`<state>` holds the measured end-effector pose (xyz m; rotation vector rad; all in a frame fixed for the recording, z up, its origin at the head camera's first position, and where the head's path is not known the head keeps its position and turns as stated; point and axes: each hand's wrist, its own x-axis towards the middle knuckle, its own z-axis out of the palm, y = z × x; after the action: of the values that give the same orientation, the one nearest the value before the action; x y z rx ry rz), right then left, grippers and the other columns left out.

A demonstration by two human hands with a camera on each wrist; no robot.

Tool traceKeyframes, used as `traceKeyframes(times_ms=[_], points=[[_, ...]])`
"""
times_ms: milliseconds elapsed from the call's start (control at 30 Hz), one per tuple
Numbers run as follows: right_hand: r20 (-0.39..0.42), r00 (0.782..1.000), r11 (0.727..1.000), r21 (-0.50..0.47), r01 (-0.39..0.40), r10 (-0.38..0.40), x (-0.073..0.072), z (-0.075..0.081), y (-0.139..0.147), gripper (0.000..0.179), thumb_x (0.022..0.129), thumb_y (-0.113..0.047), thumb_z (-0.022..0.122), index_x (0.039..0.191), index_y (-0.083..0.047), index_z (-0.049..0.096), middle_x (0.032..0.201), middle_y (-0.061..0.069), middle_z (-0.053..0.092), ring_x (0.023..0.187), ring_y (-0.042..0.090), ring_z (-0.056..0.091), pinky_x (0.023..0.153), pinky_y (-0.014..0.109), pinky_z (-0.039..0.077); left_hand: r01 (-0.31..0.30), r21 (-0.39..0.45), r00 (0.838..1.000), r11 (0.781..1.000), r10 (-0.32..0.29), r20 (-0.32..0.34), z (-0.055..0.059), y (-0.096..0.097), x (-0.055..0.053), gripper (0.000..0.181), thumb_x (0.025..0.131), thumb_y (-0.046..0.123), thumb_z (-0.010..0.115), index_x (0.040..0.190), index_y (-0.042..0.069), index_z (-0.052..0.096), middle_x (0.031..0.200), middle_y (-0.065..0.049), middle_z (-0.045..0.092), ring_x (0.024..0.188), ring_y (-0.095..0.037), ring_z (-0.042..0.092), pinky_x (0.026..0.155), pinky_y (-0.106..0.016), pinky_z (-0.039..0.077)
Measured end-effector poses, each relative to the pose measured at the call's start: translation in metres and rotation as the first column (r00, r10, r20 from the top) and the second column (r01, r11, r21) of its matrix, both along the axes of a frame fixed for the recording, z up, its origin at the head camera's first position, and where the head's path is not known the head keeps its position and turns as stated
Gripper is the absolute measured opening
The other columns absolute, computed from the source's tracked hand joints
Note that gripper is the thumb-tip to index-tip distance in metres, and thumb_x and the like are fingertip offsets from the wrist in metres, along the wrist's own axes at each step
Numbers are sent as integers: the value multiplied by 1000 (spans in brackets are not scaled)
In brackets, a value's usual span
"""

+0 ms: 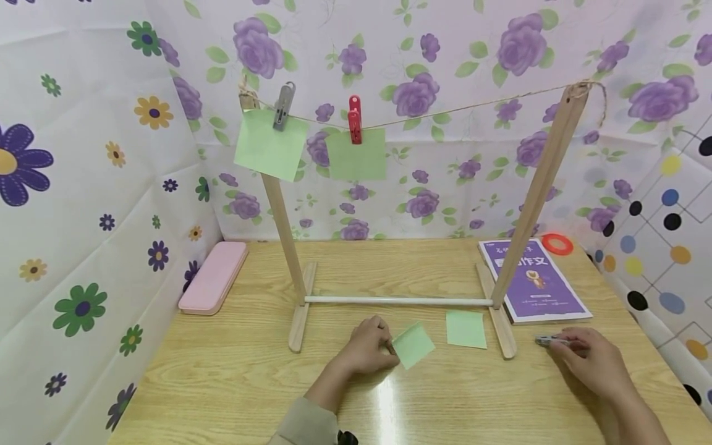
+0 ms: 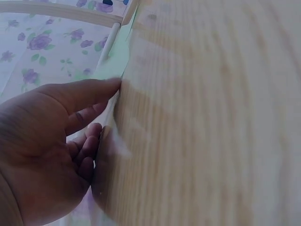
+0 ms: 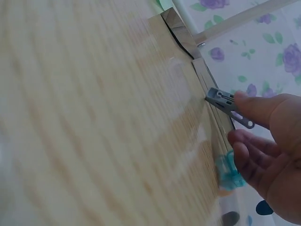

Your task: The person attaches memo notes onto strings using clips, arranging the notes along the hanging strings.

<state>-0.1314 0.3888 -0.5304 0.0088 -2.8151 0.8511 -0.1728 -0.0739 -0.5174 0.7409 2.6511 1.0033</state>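
My left hand (image 1: 369, 347) pinches the edge of a green sticky note (image 1: 413, 345) low over the table; in the left wrist view the thumb tip meets the note (image 2: 115, 59). A second green sticky note (image 1: 466, 329) lies flat beside the right foot of a wooden stand. Over on the right, my right hand (image 1: 597, 361) grips a grey clothespin (image 1: 547, 340) between thumb and fingers, its nose end pointing left. The right wrist view shows that clothespin (image 3: 230, 107) held just over the wood, with a teal clear item (image 3: 229, 173) behind the fingers.
A string (image 1: 473, 106) spans the stand's two posts (image 1: 536, 191). On it hang two green notes, under a grey clothespin (image 1: 284, 106) and a red clothespin (image 1: 355, 120). A white rod (image 1: 397, 301) joins the feet. Around stand a pink case (image 1: 214, 278), purple book (image 1: 536, 281) and red ring (image 1: 557, 243).
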Motion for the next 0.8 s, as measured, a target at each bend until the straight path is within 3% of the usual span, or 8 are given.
traceKeyframes(times_ms=[133,233,367,433,533,667,733,800], points=[[55,997,996,-69,58,-54,4,3,-1,31,98,-34,70,107,-4,74,97,13,74,77,-3,60,59,17,55,-34,26,998,999,33,52,1,2,1,7,87,23,75,81,21,75,101,6,51,99,-14,43,94,-39,36],[56,996,993,-86,76,-71,6,3,-3,32,99,-34,68,107,-3,75,95,12,74,74,-9,57,59,16,53,-111,-4,992,994,111,61,2,9,3,23,91,42,72,81,21,72,103,7,52,100,-16,46,97,-43,39],[34,997,993,-96,67,-64,8,3,-3,27,99,-33,69,105,-7,74,93,8,74,74,-10,57,59,14,51,-217,-140,976,966,212,-51,0,27,5,52,81,70,71,82,19,61,99,5,51,92,-17,45,84,-38,42],[35,998,991,-124,57,-53,7,2,-3,27,98,-32,70,108,-7,71,93,9,74,74,-6,60,60,15,52,-262,-204,963,943,243,-116,-2,35,6,61,74,73,75,87,17,55,95,3,49,88,-17,43,74,-34,38],[50,997,986,-158,57,-50,7,3,-4,40,97,-34,71,120,-2,66,101,15,73,76,-6,61,62,13,54,-309,-220,947,925,280,-154,-6,40,8,72,68,68,83,104,13,55,100,0,51,91,-19,44,72,-32,36],[114,989,970,-212,118,-96,9,7,-5,62,97,-43,69,135,4,58,112,17,70,79,-11,57,64,10,54,-306,-178,949,935,285,-133,-7,36,9,85,66,60,89,125,8,56,115,-2,56,102,-20,48,78,-33,40],[149,982,950,-271,156,-118,11,11,-3,64,95,-45,70,136,3,58,107,6,72,79,-11,57,64,12,55,-280,-149,958,948,266,-107,-7,32,8,82,66,55,91,123,5,59,112,-1,54,101,-20,48,78,-33,39],[183,977,906,-385,175,-111,11,14,-2,56,95,-43,72,133,-4,61,103,-10,71,79,-7,61,64,16,58,-259,-112,965,959,251,-82,-6,29,8,72,66,52,92,112,5,63,105,1,51,95,-18,45,77,-32,36]])
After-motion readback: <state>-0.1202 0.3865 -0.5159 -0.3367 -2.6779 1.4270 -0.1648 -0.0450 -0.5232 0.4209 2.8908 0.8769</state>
